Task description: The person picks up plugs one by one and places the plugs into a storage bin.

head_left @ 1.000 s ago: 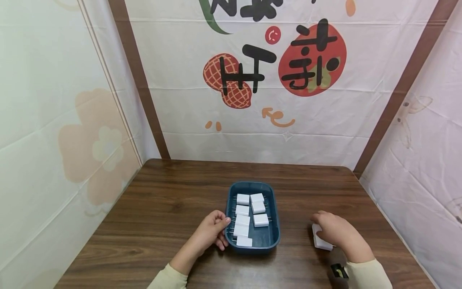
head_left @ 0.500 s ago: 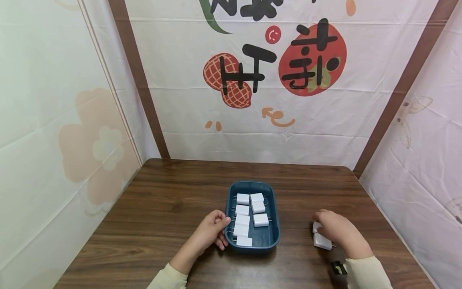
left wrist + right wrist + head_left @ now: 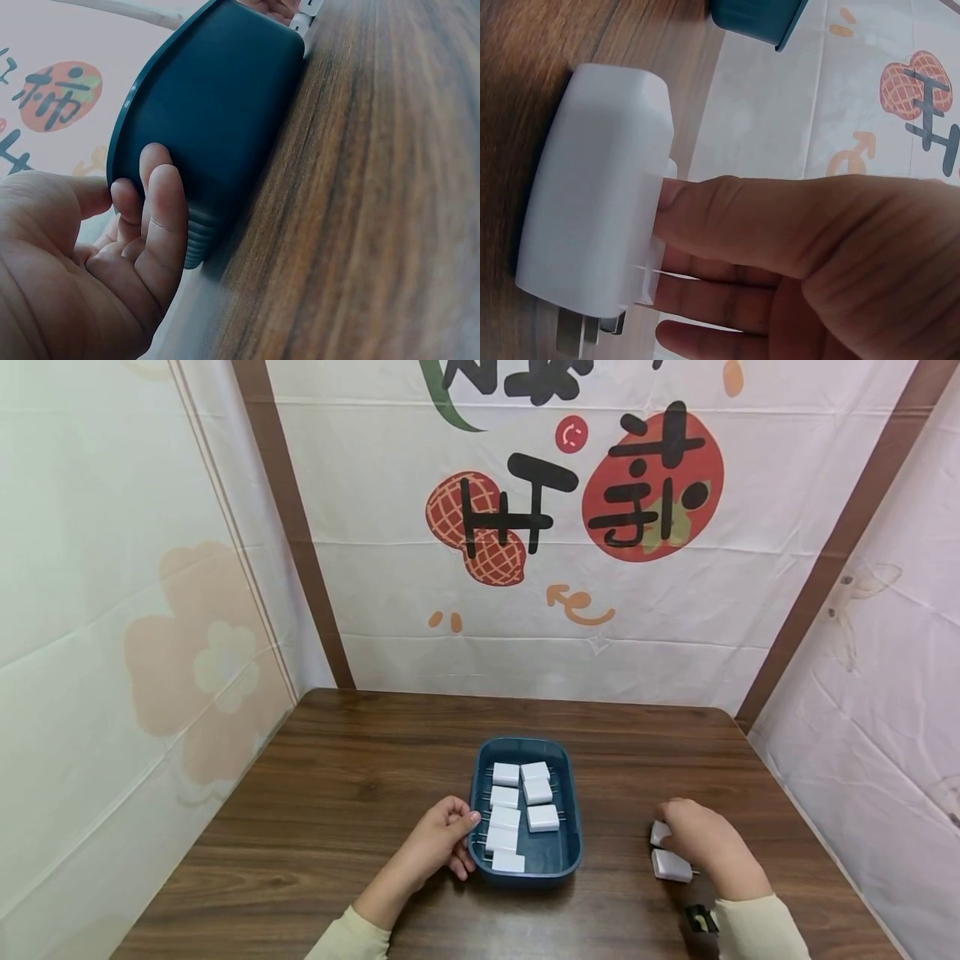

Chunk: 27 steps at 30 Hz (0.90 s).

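Observation:
My left hand (image 3: 438, 839) holds the left rim of a dark blue plastic bin (image 3: 551, 864). In the left wrist view its thumb lies at the rim and its curled fingers (image 3: 166, 202) touch the outer wall. Several white plug-in chargers lie in the bin in two columns, metal prongs showing. On the right of the table, my right hand (image 3: 708, 839) pinches a white charger (image 3: 660, 834), mostly hidden by the fingers. Nearer to me lies another white charger (image 3: 672, 866). The right wrist view shows this nearer charger (image 3: 596, 195) large, prongs downward, with the thumb (image 3: 727, 217) just behind it.
The brown wood-grain table (image 3: 360, 777) bears the bin near its middle. White printed fabric hangs behind the table (image 3: 390, 577) and on both sides. A small dark strap (image 3: 701, 918) shows at the right wrist.
The far charger under my right hand has shifted away from the nearer one, and a gap now shows between them. My left hand and the bin stay in place.

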### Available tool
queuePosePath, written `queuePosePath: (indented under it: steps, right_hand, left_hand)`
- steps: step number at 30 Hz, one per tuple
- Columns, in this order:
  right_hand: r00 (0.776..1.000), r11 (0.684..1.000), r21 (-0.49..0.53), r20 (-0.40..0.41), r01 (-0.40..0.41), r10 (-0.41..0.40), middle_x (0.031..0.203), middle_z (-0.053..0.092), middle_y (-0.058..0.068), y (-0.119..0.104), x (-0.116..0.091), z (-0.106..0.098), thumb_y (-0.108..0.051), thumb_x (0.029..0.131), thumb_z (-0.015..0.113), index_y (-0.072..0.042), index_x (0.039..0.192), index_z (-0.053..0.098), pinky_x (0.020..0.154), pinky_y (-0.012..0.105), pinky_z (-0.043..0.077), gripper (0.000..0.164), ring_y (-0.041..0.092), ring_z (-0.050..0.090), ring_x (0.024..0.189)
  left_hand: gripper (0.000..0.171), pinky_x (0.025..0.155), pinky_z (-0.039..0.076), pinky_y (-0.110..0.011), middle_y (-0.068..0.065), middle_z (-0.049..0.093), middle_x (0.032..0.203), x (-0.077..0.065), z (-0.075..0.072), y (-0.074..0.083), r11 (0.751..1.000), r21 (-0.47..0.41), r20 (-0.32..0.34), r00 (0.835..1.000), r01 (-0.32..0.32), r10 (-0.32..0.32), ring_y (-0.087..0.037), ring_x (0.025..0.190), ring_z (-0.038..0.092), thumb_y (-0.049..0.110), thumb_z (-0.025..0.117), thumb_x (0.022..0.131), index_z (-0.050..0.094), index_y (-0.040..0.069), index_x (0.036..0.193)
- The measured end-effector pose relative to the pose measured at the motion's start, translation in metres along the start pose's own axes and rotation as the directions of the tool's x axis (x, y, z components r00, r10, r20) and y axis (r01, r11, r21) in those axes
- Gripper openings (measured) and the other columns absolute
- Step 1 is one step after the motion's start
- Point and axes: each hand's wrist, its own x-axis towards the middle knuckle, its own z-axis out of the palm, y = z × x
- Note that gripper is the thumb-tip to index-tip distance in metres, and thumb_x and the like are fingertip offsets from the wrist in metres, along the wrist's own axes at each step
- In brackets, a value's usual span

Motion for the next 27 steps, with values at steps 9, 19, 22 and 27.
queuePosePath:
  steps: [9, 19, 22, 27]
  right_hand:
    - [0.999, 0.998, -0.026, 0.006, 0.052, -0.052, 0.088, 0.071, 0.006, 0.002, 0.006, 0.001, 0.0, 0.08, 0.08, -0.006, 0.095, 0.071, 0.065, 0.041, 0.055, 0.019, 0.018, 0.063, 0.076]
    - [0.996, 0.998, 0.007, 0.056, 0.063, -0.063, 0.095, 0.072, 0.008, 0.002, 0.009, -0.007, -0.002, 0.083, 0.08, -0.003, 0.104, 0.071, 0.072, 0.044, 0.059, 0.022, 0.023, 0.068, 0.085]
    - [0.997, 0.998, 0.005, 0.057, 0.057, -0.057, 0.101, 0.072, 0.01, 0.0, 0.008, -0.011, -0.005, 0.085, 0.08, -0.001, 0.109, 0.071, 0.077, 0.047, 0.06, 0.026, 0.027, 0.069, 0.092]
    - [0.995, 0.995, -0.019, 0.022, 0.096, -0.096, 0.104, 0.071, 0.011, -0.005, 0.008, -0.019, -0.005, 0.084, 0.079, -0.001, 0.11, 0.07, 0.079, 0.048, 0.059, 0.028, 0.029, 0.069, 0.095]
  left_hand:
    - [0.024, 0.043, 0.055, -0.028, -0.009, 0.063, 0.067, 0.0, -0.001, 0.001, 1.0, 0.005, -0.002, 1.0, 0.002, -0.002, -0.018, 0.051, 0.064, 0.022, 0.057, 0.106, 0.045, 0.001, 0.107]
    - [0.025, 0.042, 0.054, -0.029, -0.009, 0.062, 0.068, 0.001, 0.0, 0.0, 1.0, 0.006, -0.003, 1.0, -0.003, 0.003, -0.018, 0.051, 0.064, 0.023, 0.057, 0.106, 0.045, 0.001, 0.108]
    - [0.025, 0.042, 0.054, -0.029, -0.009, 0.062, 0.068, 0.001, 0.0, 0.0, 1.0, 0.006, -0.001, 1.0, -0.006, 0.006, -0.019, 0.051, 0.064, 0.023, 0.057, 0.106, 0.045, 0.001, 0.108]
    - [0.025, 0.042, 0.055, -0.029, -0.009, 0.062, 0.068, 0.001, 0.0, 0.001, 1.0, 0.005, 0.0, 1.0, -0.005, 0.005, -0.018, 0.051, 0.064, 0.022, 0.057, 0.106, 0.045, 0.001, 0.108]
